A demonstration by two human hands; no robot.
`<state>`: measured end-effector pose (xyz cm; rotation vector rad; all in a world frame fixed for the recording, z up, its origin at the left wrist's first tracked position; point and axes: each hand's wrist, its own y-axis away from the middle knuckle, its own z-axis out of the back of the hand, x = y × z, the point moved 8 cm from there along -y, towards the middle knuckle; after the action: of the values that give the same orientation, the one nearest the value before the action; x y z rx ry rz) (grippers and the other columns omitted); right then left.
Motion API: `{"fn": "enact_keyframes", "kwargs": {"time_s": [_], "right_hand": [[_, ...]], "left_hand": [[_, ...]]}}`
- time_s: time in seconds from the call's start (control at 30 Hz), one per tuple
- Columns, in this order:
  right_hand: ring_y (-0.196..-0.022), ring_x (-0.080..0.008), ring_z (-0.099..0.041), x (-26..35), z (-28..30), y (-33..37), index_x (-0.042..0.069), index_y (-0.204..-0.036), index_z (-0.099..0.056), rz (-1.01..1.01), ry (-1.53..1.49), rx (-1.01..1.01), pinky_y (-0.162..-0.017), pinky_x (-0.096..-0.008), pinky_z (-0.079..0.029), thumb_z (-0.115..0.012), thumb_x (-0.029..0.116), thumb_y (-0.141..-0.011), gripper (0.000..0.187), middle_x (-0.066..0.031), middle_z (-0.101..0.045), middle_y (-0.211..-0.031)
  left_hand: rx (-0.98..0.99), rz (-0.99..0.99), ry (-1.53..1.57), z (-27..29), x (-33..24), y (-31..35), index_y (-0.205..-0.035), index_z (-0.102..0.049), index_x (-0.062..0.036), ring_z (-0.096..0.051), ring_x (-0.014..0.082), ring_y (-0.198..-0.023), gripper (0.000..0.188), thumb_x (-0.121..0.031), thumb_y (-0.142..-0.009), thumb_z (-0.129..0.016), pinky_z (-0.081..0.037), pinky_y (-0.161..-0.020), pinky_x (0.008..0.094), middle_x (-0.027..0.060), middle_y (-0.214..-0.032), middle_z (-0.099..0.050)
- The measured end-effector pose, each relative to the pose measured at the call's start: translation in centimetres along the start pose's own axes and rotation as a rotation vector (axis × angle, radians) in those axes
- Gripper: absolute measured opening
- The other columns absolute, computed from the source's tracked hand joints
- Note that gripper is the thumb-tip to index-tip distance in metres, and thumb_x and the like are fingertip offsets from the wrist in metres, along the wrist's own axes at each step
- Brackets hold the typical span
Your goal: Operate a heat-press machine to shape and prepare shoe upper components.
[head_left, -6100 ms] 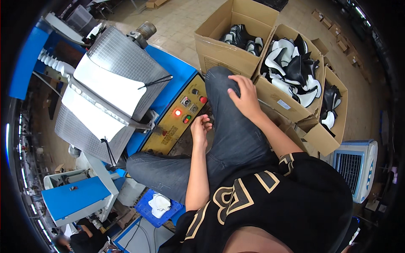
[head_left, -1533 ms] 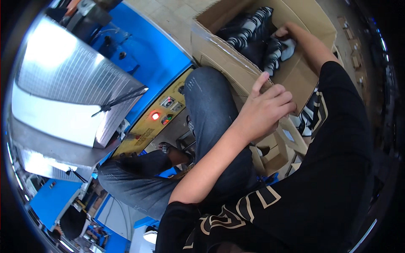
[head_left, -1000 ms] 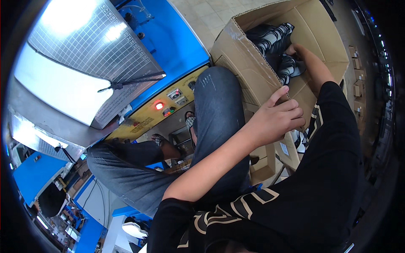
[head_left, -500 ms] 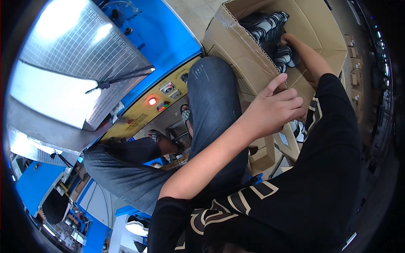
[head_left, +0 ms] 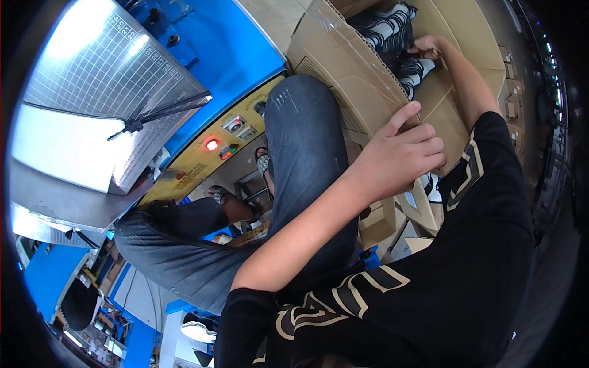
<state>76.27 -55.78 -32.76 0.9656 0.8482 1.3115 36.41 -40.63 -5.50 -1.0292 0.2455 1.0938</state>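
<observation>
A large open cardboard box (head_left: 353, 80) stands tilted at my right side. My left hand (head_left: 408, 147) is closed over its near edge, thumb and fingers bent around the cardboard. Inside the box lie stacks of thin black-and-white layered pieces (head_left: 386, 30), with another such bundle (head_left: 414, 75) closer to me. My right hand (head_left: 427, 48) reaches into the box between these stacks. Its fingers are curled together against the dark layers, and what they pinch is too small to make out.
To the left is a blue machine table (head_left: 227, 37) with a yellow control panel (head_left: 202, 153) and a lit red lamp (head_left: 212, 145). A gridded metal plate (head_left: 129, 55) rises beside it. My knee (head_left: 300, 104) sits against the box. Smaller cartons (head_left: 377, 227) lie below my left forearm.
My right hand has drawn up from behind the stacks and now shows more fully, fingers curled. My left hand keeps to the box edge. The view has shifted slightly.
</observation>
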Motion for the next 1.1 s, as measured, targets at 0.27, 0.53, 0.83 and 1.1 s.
{"fn": "enact_keyframes", "kwargs": {"time_s": [0.27,0.53,0.83,1.1], "right_hand": [[-0.110,-0.0244,-0.063,-1.4,-1.2,-1.6,0.000,-0.122,-0.060,-0.092,-0.192,-0.074,-0.090,-0.0403,-0.054,-0.087,0.028,-0.071,0.063,-0.0126,-0.065,-0.124],[-0.094,-0.0377,-0.069,-2.6,2.2,-8.7,-0.004,-0.111,-0.069,0.284,0.121,-0.453,-0.087,-0.0445,-0.051,-0.063,0.026,-0.082,0.042,-0.0205,-0.073,-0.104],[-0.115,-0.0334,-0.060,2.7,2.9,3.7,0.007,-0.124,-0.064,-0.267,0.654,-0.194,-0.090,-0.0419,-0.049,-0.064,0.032,-0.083,0.048,-0.0128,-0.064,-0.128],[-0.100,-0.0153,-0.050,8.3,-10.3,15.2,0.011,-0.113,-0.059,0.493,0.437,-0.050,-0.090,-0.0296,-0.042,-0.075,0.045,-0.087,0.046,-0.0017,-0.055,-0.102]], "left_hand": [[-0.005,-0.003,-0.032,0.0,0.1,0.0,-0.087,-0.062,-0.0229,-0.055,0.0070,-0.106,0.026,-0.006,-0.069,-0.069,-0.014,-0.122,0.0491,-0.0092,-0.088,-0.052],[0.005,0.004,0.035,0.1,0.1,0.1,-0.089,-0.063,-0.0224,-0.055,0.0074,-0.107,0.028,-0.005,-0.067,-0.070,-0.014,-0.121,0.0488,-0.0081,-0.088,-0.050],[0.019,-0.029,0.094,0.7,0.2,0.0,-0.094,-0.062,-0.0211,-0.054,0.0078,-0.110,0.030,-0.006,-0.070,-0.070,-0.015,-0.121,0.0489,-0.0077,-0.092,-0.051],[0.009,-0.029,0.158,0.4,0.1,-0.3,-0.088,-0.063,-0.0202,-0.055,0.0112,-0.108,0.022,-0.009,-0.072,-0.072,-0.014,-0.119,0.0511,-0.0069,-0.092,-0.054]]}}
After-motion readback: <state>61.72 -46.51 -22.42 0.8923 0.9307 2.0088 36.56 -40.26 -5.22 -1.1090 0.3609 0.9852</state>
